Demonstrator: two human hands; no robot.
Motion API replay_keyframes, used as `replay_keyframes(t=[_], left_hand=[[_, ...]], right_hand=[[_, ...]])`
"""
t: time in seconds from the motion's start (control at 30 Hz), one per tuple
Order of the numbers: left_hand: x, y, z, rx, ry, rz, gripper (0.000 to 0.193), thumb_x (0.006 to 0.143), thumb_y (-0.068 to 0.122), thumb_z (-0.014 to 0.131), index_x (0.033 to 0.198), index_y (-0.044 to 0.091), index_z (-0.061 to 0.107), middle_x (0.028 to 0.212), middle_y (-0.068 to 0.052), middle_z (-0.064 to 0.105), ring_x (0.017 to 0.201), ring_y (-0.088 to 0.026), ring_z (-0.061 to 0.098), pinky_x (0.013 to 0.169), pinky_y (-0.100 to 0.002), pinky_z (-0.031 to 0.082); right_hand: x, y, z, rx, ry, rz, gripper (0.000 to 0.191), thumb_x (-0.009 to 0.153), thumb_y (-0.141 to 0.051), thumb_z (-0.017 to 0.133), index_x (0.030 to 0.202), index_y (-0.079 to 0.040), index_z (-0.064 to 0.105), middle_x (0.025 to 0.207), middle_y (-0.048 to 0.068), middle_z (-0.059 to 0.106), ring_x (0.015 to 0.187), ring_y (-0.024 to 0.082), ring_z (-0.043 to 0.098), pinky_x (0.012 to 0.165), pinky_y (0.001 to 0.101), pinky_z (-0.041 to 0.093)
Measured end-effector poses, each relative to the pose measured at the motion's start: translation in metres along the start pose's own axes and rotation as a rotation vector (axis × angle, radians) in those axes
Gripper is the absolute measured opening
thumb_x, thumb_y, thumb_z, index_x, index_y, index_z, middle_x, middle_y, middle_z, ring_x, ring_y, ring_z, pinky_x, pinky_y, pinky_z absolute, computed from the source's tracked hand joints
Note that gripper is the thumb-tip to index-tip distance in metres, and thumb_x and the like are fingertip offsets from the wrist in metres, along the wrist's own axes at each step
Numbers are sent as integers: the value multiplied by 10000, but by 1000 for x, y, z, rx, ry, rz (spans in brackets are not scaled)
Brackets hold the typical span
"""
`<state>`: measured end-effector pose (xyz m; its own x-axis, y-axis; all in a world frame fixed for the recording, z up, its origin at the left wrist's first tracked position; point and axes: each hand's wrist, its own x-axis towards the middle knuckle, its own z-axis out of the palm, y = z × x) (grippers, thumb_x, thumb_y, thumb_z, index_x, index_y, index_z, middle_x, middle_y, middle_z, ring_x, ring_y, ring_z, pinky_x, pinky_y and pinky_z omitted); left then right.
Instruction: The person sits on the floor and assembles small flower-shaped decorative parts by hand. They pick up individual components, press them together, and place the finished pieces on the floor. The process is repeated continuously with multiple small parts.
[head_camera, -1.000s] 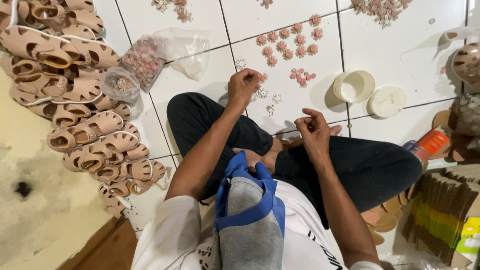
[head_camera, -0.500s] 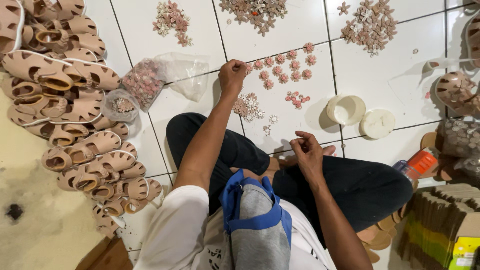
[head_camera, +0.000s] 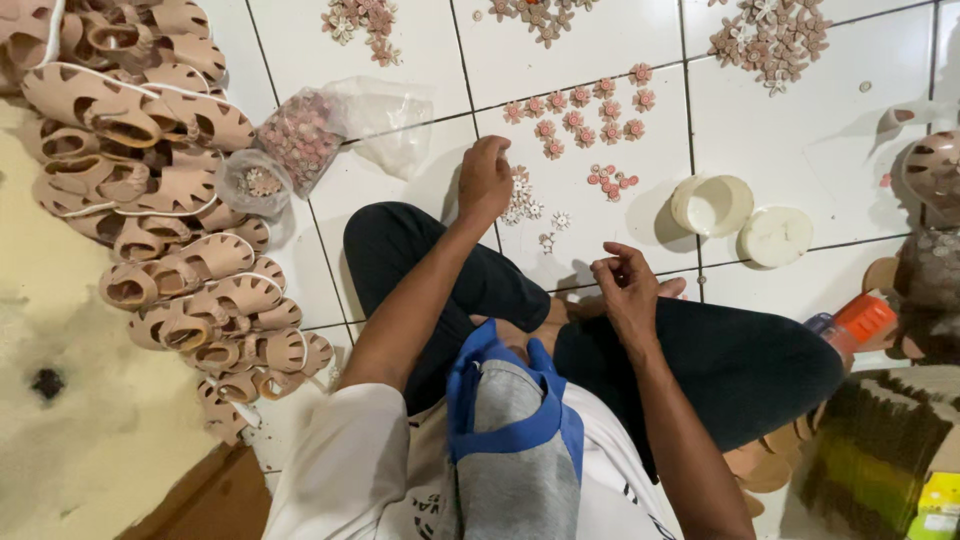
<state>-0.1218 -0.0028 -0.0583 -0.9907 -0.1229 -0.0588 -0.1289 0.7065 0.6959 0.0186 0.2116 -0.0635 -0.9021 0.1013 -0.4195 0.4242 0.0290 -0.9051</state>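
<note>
I sit cross-legged on a white tiled floor (head_camera: 390, 30). My left hand (head_camera: 485, 180) reaches forward with its fingers curled down over a cluster of small white flower pieces (head_camera: 522, 200); whether it grips one I cannot tell. Just beyond it lie rows of pink flower ornaments (head_camera: 580, 112) and a few smaller pink pieces (head_camera: 610, 181). My right hand (head_camera: 625, 285) hovers above my knee, its fingertips pinched together as if on something tiny that stays hidden.
A big heap of tan sandal uppers (head_camera: 160, 190) fills the left. Plastic bags of pink pieces (head_camera: 300, 135) lie beside it. A white round tub (head_camera: 712, 204) and its lid (head_camera: 777, 236) sit to the right, an orange-capped tube (head_camera: 858, 320) further right. More flower piles (head_camera: 775, 40) lie at the top.
The view has tilted down and shifted. My left hand drew back from the pink flower rows to the white pieces nearer my knee. My right hand stayed above my lap.
</note>
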Motion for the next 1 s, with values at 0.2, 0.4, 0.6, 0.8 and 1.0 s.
replay_keyframes(t=[0.2,0.4,0.6,0.8,1.0], left_hand=[[-23,-1,1,-17,-25,63,220,904,38,606,1113,68,669,1160,-123,685,1108,-342,631,950,-450,507],[-56,13,4,-1,-178,409,220,876,63,663,1094,45,680,1105,-137,658,1067,-341,618,937,-476,497],[-68,30,29,169,-267,539,255,798,92,687,1028,12,612,1010,-172,588,972,-368,588,845,-487,492],[-66,30,36,3,-314,333,186,876,64,684,1021,39,571,920,-137,586,894,-353,610,794,-491,494],[-94,36,23,-272,-385,190,157,866,58,686,967,69,565,878,-125,599,770,-322,628,697,-433,506]], right_hand=[[-3,3,-3,-61,18,-38,341,973,-87,714,1279,14,601,933,22,652,861,98,622,784,233,511],[-4,2,-3,-43,50,-44,332,975,-90,721,1271,10,608,936,24,642,855,101,624,771,234,512],[-4,0,-3,-45,45,-94,313,986,-74,702,1271,8,600,934,29,651,857,98,635,772,232,528],[-3,1,-5,-20,36,-84,330,983,-75,710,1279,22,603,928,41,656,834,103,607,744,237,503],[1,-6,-5,170,-19,66,353,982,-100,677,1297,27,579,930,62,718,808,122,663,766,245,559]])
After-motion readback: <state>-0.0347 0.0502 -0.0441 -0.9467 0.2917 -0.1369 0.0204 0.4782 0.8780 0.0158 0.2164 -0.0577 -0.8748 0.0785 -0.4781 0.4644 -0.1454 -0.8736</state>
